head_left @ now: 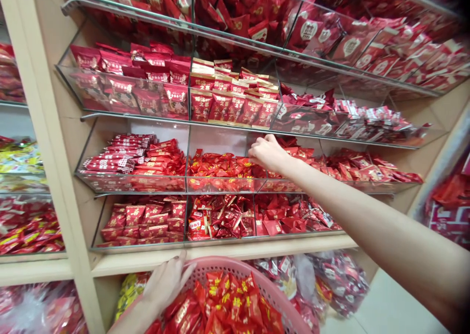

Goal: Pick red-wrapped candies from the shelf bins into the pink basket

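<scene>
Several tiers of clear-fronted bins [132, 183] are carried by a pale wooden shelf unit [69, 143], each filled with small, mostly red wrapped sweets. The right hand [266, 152] is stretched out over the second tier from the bottom, just above a bin divider, beside loose red packets [216, 166] with yellow marks. Its fingers are curled inward; whether anything is pinched cannot be told. Below, a pink basket [223, 261] with a perforated rim is held close against the shelf's lower ledge [125, 263], and yellow-lettered packets [233, 299] are heaped inside it. The left hand [161, 282] is laid at the basket's left edge, fingers spread toward the ledge. Beneath the ledge, bagged sweets [338, 280] are stored to the basket's right.
</scene>
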Demonstrator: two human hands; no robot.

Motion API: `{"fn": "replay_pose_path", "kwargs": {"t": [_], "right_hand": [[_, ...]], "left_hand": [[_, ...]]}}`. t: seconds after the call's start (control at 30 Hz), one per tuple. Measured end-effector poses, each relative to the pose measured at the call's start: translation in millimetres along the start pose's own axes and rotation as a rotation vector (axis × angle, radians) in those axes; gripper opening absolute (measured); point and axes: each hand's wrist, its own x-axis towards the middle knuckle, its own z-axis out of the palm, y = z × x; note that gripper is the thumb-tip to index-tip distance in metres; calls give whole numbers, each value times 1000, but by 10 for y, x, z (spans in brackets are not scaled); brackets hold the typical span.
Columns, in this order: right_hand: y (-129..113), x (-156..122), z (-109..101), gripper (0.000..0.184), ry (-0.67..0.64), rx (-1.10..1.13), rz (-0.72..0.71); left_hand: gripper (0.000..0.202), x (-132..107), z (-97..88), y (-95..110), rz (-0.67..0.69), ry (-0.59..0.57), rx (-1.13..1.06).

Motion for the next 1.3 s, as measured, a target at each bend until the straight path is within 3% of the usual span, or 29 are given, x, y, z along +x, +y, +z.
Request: {"fn": "replay_pose_path", "kwargs": {"t": [0.17, 0.3, 0.47, 0.63, 0.8, 1.03, 1.3], "right_hand": [[-33, -232, -215, 25, 204, 339, 87], [-219, -529, -348, 29, 228, 697, 127], [-582, -1028, -304, 24, 29, 962, 7], [-933, -1516, -65, 21, -240, 1049, -115], [-1047, -1818, 170, 18, -411, 1085, -102], [-1138, -1874, 310, 19, -543, 1093, -151], [-1649, -1425, 389, 17, -596, 1020, -377]], "left_hand": [[50, -20, -18, 15, -7, 7, 13], [47, -14, -23, 21, 6, 16, 10], [45, -7, -58, 53, 22, 23, 3], [49, -13, -92, 90, 2, -11, 35], [52, -16, -121, 112, 1, -28, 40], [54, -20, -121, 118, 11, -30, 82], [56, -28, -62, 101, 16, 7, 121]]}}
